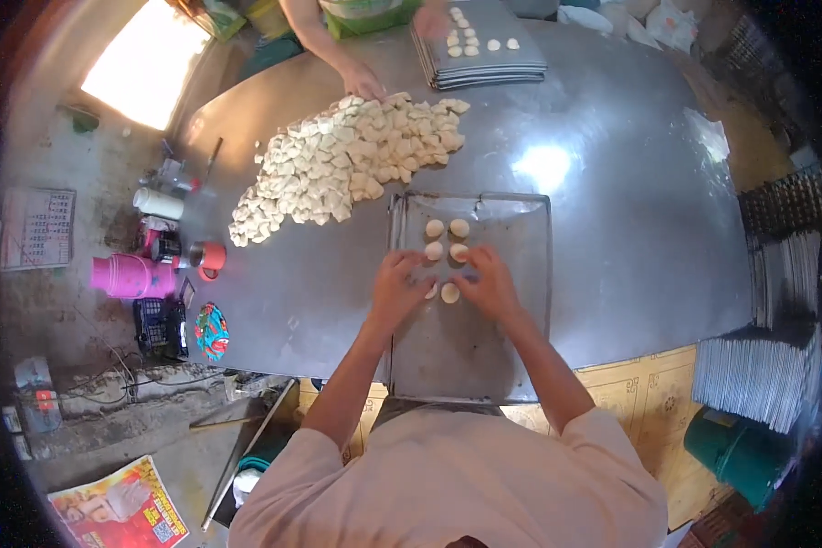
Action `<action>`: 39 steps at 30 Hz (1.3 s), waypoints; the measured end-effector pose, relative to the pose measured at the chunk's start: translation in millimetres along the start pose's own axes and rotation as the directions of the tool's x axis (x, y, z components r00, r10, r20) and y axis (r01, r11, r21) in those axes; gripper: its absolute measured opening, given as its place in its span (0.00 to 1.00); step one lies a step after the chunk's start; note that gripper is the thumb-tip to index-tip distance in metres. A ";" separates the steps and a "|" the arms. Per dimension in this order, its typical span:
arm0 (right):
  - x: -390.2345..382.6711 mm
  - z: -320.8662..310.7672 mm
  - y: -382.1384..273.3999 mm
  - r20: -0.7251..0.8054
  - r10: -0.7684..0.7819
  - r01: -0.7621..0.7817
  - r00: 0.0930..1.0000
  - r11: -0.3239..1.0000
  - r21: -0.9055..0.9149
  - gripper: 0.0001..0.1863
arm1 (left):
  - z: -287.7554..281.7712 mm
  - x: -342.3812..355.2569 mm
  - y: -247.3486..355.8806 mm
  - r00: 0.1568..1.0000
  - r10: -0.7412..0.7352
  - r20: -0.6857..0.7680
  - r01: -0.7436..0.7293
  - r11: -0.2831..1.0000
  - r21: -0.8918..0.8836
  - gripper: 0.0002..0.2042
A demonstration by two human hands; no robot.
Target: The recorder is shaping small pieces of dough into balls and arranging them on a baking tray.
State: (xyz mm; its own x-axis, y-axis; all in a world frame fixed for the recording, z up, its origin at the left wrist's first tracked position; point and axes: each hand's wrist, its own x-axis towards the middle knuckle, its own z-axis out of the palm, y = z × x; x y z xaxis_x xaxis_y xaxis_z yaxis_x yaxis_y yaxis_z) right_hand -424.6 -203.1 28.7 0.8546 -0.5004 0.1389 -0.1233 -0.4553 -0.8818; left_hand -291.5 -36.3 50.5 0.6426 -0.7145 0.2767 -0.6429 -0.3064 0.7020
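Observation:
A metal baking tray [511,310] lies on the steel table [630,201] in front of me. Several small round dough balls [447,239] sit in rows on its far half. My left hand [397,285] and my right hand [491,281] rest side by side on the tray, fingers curled down. Each presses a dough ball [449,292] onto the tray; the one under my left hand is mostly hidden. A big heap of cut dough pieces [347,164] lies on the table beyond the tray, to the left.
Another person's hands [363,82] work at the far edge, next to a stack of trays [484,50] with dough balls. Bottles, a pink flask [128,276] and a cup stand at the left. More stacked trays [763,374] and a green bucket [740,452] are at the right.

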 end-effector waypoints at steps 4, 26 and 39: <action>-30.5 11.5 -6.8 0.175 0.046 -0.046 0.983 0.999 -0.002 0.21 | -3.3 -35.0 -2.9 0.969 -0.149 0.199 0.147 0.989 0.024 0.17; 16.9 129.5 -46.8 -0.115 0.152 -0.156 0.982 0.987 -0.031 0.14 | -135.8 66.1 -180.7 0.994 -0.086 -0.072 0.086 0.996 -0.015 0.10; 119.1 267.1 -50.9 -0.245 0.145 -0.163 0.959 0.985 -0.052 0.14 | -221.1 -160.3 -265.6 0.943 -0.184 -0.277 0.236 0.957 0.169 0.06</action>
State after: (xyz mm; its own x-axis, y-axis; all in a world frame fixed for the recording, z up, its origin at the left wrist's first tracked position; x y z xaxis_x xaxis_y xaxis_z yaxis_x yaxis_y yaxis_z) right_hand -181.8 -42.9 -30.3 0.6776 -0.7263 0.1154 -0.2866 -0.4053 -0.8681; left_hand -131.6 298.6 -35.2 0.8398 -0.4431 0.3138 -0.5338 -0.5679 0.6266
